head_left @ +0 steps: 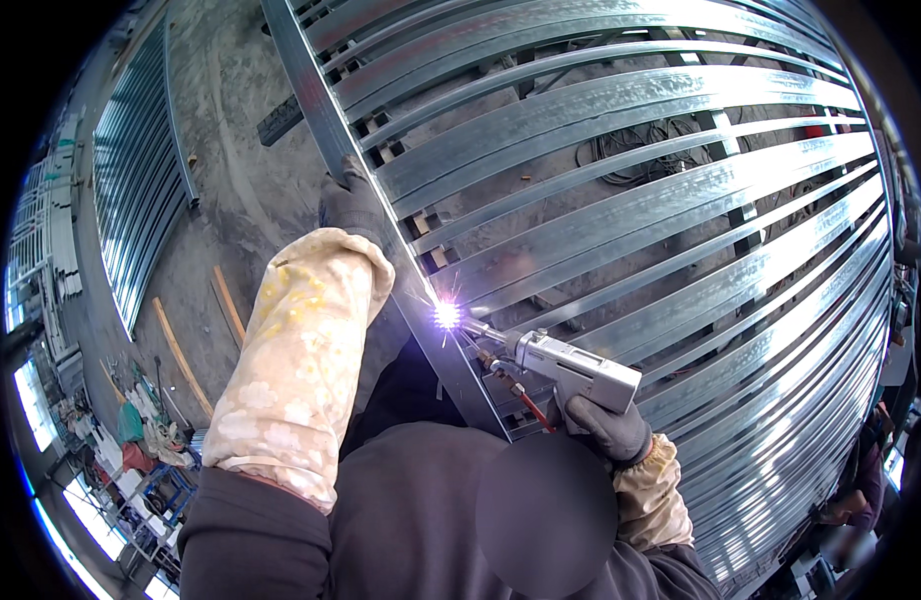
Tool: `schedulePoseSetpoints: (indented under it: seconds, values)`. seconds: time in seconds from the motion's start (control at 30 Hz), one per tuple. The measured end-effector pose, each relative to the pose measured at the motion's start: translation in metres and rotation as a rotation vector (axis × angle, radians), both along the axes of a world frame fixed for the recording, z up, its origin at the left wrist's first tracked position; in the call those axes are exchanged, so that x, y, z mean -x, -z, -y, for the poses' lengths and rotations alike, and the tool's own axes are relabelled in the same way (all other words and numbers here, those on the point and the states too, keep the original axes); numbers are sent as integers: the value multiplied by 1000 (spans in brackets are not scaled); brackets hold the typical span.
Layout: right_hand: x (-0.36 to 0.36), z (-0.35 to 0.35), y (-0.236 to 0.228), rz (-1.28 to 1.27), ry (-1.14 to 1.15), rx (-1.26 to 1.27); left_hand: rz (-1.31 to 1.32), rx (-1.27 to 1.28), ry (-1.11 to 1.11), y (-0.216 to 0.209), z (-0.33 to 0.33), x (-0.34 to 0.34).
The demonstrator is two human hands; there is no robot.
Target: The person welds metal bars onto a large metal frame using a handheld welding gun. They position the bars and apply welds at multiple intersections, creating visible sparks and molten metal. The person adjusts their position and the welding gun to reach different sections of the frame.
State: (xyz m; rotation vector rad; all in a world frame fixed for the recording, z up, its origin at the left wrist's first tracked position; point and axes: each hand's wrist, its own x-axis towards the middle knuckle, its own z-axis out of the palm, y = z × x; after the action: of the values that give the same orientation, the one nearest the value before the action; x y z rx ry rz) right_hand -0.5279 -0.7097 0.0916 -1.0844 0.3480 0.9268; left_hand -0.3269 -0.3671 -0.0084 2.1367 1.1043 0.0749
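Note:
In a dark glove, my left hand [352, 207] is closed around the outer edge of a long galvanized steel rail [326, 110]. My right hand [615, 426], gloved too, grips a silver boxy welding gun [579, 372] by its lower part. The gun's nozzle points left at the rail, where a bright violet-white arc [447, 315] throws sparks and hides the contact point. Parallel steel bars [541, 215] run off to the right from the rail's inner edge. Beside the nozzle sits a brass fitting [494, 365] with a red section behind it.
Under the bars lie coiled dark cables [646, 152] on the concrete floor. Another steel grille [141, 180] stands at the far left, with wooden strips [181, 358] nearer. Cluttered racks [161, 480] line the lower left. Another person's sleeve [867, 480] shows at the right rim.

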Motion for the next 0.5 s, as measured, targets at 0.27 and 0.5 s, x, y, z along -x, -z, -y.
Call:
schedulePoseSetpoints:
  seconds: [0.27,0.5]
  values:
    - [2,0,1,23,-9,14,-17,-114,48,15,-9,-2]
    - [5,2,1,13,-17,46,67,-134,46,23,-11,0]
